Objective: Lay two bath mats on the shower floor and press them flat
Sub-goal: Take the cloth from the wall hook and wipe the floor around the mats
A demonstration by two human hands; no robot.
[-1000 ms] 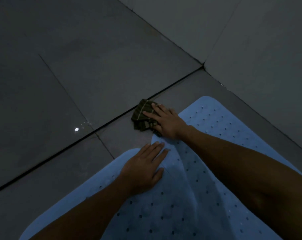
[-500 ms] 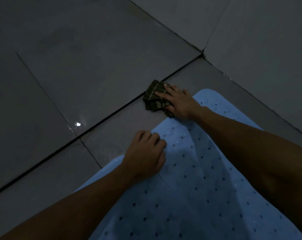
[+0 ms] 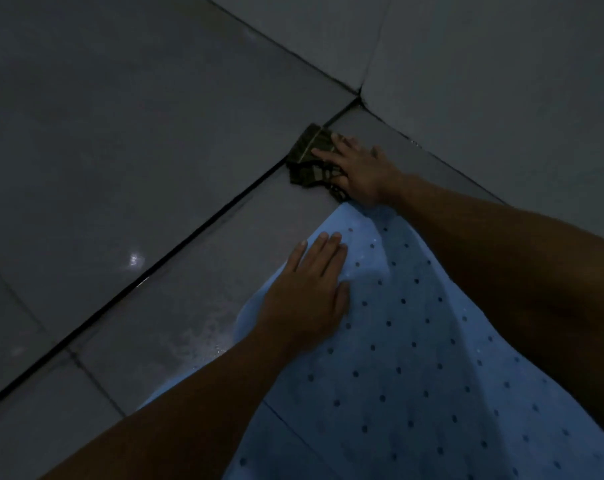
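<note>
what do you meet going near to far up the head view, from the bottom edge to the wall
blue mat → left hand pressing flat on the mat → right hand → dark cloth under its fingers → wall corner

light: dim, bluish-grey overall | glare: one small bright spot on the wet floor tile [image 3: 134, 260] at left | shadow: the right forearm [image 3: 522, 258] darkens the blue mat [image 3: 414, 358] beneath it | focus: soft, grainy, fine detail lost in dark areas | edges: grout lines bend slightly, corners darker
</note>
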